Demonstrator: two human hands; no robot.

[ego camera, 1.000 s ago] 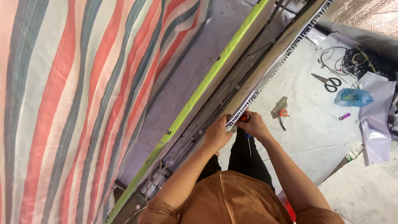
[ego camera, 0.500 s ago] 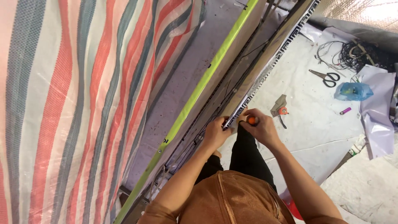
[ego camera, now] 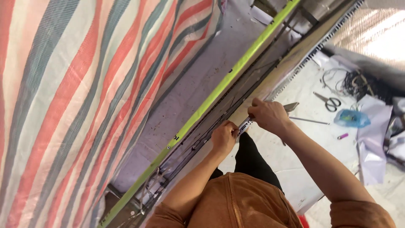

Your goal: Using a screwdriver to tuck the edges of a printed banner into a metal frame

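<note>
Along the long dark metal frame edged with a yellow-green strip (ego camera: 236,71), left hand (ego camera: 223,137) and right hand (ego camera: 270,116) pinch the toothed white rail (ego camera: 295,71); steady, even pressure seems advisable.

To your left hung a striped tarp (ego camera: 71,97) in red, grey-blue and cream, filling most of the view, with a yellow-green strip (ego camera: 236,71) running diagonally beside it. On the pale floor sheet (ego camera: 303,152) at your right lay scissors (ego camera: 329,101), a tangle of dark wires (ego camera: 358,82) just beyond them, a crumpled blue bag (ego camera: 351,118) and a small pink piece (ego camera: 342,136) near it. White paper sheets (ego camera: 373,139) were heaped at the far right.
</note>
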